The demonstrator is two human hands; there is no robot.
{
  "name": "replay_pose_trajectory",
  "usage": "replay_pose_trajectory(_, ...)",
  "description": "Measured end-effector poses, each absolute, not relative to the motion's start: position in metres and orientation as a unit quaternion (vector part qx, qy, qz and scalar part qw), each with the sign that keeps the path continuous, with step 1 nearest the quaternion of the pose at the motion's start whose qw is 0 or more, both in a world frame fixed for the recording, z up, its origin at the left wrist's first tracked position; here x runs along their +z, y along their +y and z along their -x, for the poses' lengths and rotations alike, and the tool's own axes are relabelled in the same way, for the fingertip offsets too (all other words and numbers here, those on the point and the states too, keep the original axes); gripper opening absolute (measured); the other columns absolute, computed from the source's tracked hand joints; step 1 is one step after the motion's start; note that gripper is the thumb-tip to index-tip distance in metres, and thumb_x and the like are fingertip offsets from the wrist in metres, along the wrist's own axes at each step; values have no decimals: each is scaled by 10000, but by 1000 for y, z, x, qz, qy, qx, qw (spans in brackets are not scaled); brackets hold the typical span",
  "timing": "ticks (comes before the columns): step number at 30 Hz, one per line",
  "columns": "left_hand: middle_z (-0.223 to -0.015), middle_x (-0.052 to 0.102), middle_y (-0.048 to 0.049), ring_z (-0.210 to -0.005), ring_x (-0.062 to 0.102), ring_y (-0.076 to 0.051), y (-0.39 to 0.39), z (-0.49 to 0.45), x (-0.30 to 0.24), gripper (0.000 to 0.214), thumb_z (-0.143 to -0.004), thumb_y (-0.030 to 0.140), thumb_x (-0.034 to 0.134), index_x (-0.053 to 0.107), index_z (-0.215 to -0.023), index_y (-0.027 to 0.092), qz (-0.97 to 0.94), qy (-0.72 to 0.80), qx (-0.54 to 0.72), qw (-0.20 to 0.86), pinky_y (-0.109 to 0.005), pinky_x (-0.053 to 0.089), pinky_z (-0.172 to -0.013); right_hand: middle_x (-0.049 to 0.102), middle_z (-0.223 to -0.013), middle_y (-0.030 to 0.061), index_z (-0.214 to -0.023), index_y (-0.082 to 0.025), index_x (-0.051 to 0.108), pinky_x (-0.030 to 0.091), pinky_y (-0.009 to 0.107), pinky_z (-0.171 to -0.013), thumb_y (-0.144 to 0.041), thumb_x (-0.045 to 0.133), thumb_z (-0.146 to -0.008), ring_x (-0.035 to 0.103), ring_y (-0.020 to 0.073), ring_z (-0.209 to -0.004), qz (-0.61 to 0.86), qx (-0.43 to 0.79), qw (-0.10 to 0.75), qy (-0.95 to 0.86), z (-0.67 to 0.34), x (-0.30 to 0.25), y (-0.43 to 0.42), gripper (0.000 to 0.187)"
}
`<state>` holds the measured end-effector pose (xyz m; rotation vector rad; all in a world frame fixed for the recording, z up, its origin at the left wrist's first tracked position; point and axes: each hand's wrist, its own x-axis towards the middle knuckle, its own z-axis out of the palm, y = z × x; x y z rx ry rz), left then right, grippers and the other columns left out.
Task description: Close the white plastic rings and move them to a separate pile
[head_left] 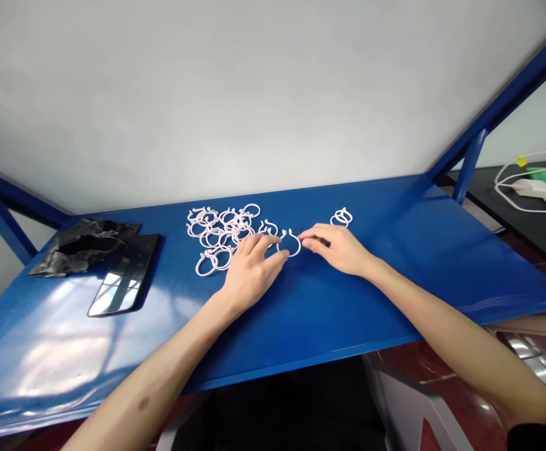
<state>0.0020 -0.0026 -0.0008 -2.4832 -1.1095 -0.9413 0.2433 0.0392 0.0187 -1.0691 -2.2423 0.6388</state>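
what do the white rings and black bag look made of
White rings: probably smooth plastic, judging by their even white colour, though coated metal is possible.
Black bag: likely thin plastic film, slightly glossy, given its crinkled folds and small highlights.

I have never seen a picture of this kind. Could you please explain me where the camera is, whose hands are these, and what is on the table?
There is no machine here. One person works with bare hands, and the single picture comes from a camera worn on that person's head, looking forward and down. The left hand and right hand meet around one white ring, their fingertips at its opposite sides; how firmly either grips it, I cannot tell.

On the blue table, a pile of similar rings lies by the left hand, and two overlapping rings lie beyond the right. Further left are a glossy, phone-like slab and a crumpled black bag.
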Motion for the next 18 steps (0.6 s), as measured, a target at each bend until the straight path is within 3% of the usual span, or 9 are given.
replay_pose_trajectory(4, -1125, 685, -76, -970, 601, -223, -6, -4, 0, 142, -957, 196, 622, 732, -1008, 268, 868, -363, -312, 129, -366, 510, -807, 719, -848, 17, -968, -213, 722, 455, 263, -630, -415, 532, -1017, 609, 136, -674, 383, 297, 277, -830, -233, 19, 27, 282)
replay_pose_trajectory(10, -1077, 701, -81, -961, 645, -214, -8, -8, -3, 237, -973, 263, 616, 583, -1199, 199, 827, -425, -365, 41, -365, 541, -845, 719, -873, 22, -990, -203, 705, 464, 273, -668, -361, 532, -1017, 621, 146, -712, 390, 266, 287, -834, -236, 19, 28, 236)
replay_pose_trajectory(15, -876, 702, -23, -818, 633, -178, -4, -5, -6, 99, -1008, 276, 565, 625, -1036, 202, 832, -437, -342, -12, -316, 526, -769, 728, -928, 31, -1033, -220, 726, 470, 284, -702, -335, 533, -1021, 650, 161, -764, 362, 225, 236, -873, -237, 19, 27, 225)
replay_pose_trajectory(18, -832, 687, -19, -746, 605, -157, -3, -4, -5, 156, -1030, 276, 524, 643, -971, 195, 851, -408, -331, -18, -284, 498, -701, 739, -962, 22, -996, -229, 740, 474, 286, -736, -337, 525, -1035, 670, 163, -808, 344, 230, 213, -885, -238, 21, 27, 244)
